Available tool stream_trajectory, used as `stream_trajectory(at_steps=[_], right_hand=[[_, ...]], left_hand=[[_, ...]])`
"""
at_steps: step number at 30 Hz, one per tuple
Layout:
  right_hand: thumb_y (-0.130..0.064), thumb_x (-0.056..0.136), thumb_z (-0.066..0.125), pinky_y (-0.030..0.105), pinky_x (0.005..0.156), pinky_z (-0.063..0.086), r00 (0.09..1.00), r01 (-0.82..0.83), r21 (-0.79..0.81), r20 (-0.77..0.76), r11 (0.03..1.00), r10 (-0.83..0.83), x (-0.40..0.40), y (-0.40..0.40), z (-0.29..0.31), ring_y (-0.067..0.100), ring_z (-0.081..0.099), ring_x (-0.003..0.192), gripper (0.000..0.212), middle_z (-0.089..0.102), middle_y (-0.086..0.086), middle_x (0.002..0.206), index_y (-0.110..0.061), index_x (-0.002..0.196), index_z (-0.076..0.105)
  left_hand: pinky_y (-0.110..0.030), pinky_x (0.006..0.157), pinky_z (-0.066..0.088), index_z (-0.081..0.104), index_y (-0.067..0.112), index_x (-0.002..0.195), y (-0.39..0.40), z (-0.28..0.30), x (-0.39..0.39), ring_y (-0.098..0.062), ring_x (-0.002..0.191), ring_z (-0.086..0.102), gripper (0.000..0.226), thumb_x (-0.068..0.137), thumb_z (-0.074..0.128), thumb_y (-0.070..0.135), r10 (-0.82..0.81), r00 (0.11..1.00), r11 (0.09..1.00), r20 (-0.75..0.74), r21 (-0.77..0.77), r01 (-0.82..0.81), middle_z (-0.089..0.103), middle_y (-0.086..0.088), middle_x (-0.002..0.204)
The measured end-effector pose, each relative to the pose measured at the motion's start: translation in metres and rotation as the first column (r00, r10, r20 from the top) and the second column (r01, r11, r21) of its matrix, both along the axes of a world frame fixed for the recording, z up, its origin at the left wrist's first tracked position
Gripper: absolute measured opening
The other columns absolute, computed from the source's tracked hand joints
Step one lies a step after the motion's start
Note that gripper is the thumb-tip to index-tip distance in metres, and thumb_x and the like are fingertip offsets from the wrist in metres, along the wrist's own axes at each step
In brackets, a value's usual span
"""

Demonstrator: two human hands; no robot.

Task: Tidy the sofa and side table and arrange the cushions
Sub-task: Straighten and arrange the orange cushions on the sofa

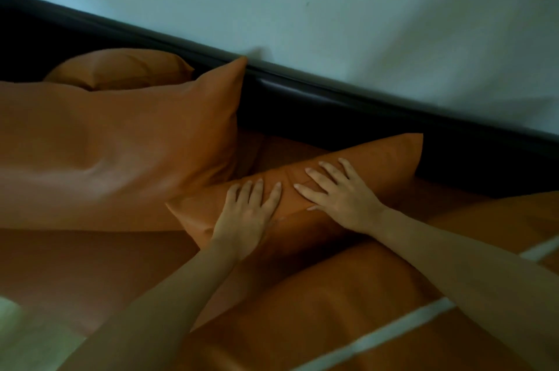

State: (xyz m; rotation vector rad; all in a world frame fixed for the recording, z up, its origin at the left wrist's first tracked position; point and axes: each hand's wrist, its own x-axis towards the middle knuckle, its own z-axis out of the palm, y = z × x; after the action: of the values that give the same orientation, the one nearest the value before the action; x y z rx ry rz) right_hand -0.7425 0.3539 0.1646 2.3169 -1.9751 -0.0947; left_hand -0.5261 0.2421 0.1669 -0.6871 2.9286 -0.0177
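A small orange cushion lies flat at the middle of the view, slanting up to the right. My left hand rests palm down on its lower left part, fingers spread. My right hand presses flat on its middle, fingers apart and pointing up-left. Neither hand grips anything. A large orange cushion stands to the left, and behind it a second orange cushion shows only its top.
A dark padded backrest runs diagonally along the pale wall. An orange cover with white stripes fills the lower right. A pale green patch lies at the bottom left corner.
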Motion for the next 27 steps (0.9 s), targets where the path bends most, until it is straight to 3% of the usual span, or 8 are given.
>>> stream_trajectory(at_steps=[5, 16, 22, 27], right_hand=[[-0.045, 0.096, 0.035, 0.061, 0.097, 0.04, 0.999, 0.051, -0.093, 0.021, 0.994, -0.049, -0.008, -0.018, 0.058, 0.04, 0.054, 0.119, 0.047, 0.057, 0.017, 0.132, -0.025, 0.133, 0.055], [-0.042, 0.1, 0.04, 0.061, 0.098, 0.038, 0.996, 0.024, -0.42, -0.065, 0.907, -0.056, -0.036, -0.056, 0.187, 0.04, 0.054, 0.12, 0.04, 0.058, 0.016, 0.131, -0.025, 0.132, 0.056], [-0.04, 0.1, 0.039, 0.062, 0.098, 0.039, 0.989, 0.012, -0.42, -0.128, 0.907, -0.072, -0.041, -0.019, 0.21, 0.04, 0.055, 0.118, 0.039, 0.059, 0.016, 0.131, -0.025, 0.131, 0.057], [-0.041, 0.099, 0.04, 0.062, 0.098, 0.039, 0.983, 0.094, -0.364, -0.115, 0.927, -0.145, -0.04, 0.039, 0.197, 0.039, 0.055, 0.118, 0.039, 0.059, 0.016, 0.131, -0.025, 0.131, 0.056]], left_hand=[[-0.051, 0.088, 0.049, 0.054, 0.012, 0.134, -0.028, 0.068, -0.015, -0.04, 0.106, 0.062, 0.064, 0.094, 0.023, 0.05, -0.057, 0.997, 0.994, -0.057, -0.099, 0.051, 0.062, -0.025, 0.119], [-0.053, 0.092, 0.042, 0.044, 0.012, 0.14, -0.069, 0.203, -0.04, -0.043, 0.113, 0.056, 0.055, 0.096, 0.032, 0.045, -0.121, 0.981, 0.927, -0.149, -0.37, 0.058, 0.058, -0.026, 0.125], [-0.053, 0.089, 0.045, 0.038, 0.013, 0.14, -0.037, 0.216, -0.047, -0.042, 0.112, 0.056, 0.055, 0.097, 0.037, 0.046, -0.142, 0.975, 0.94, -0.173, -0.332, 0.078, 0.057, -0.027, 0.126], [-0.05, 0.086, 0.047, 0.048, 0.012, 0.137, 0.008, 0.208, -0.054, -0.041, 0.108, 0.059, 0.065, 0.102, 0.011, 0.051, -0.181, 0.973, 0.957, -0.145, -0.254, 0.14, 0.06, -0.025, 0.123]])
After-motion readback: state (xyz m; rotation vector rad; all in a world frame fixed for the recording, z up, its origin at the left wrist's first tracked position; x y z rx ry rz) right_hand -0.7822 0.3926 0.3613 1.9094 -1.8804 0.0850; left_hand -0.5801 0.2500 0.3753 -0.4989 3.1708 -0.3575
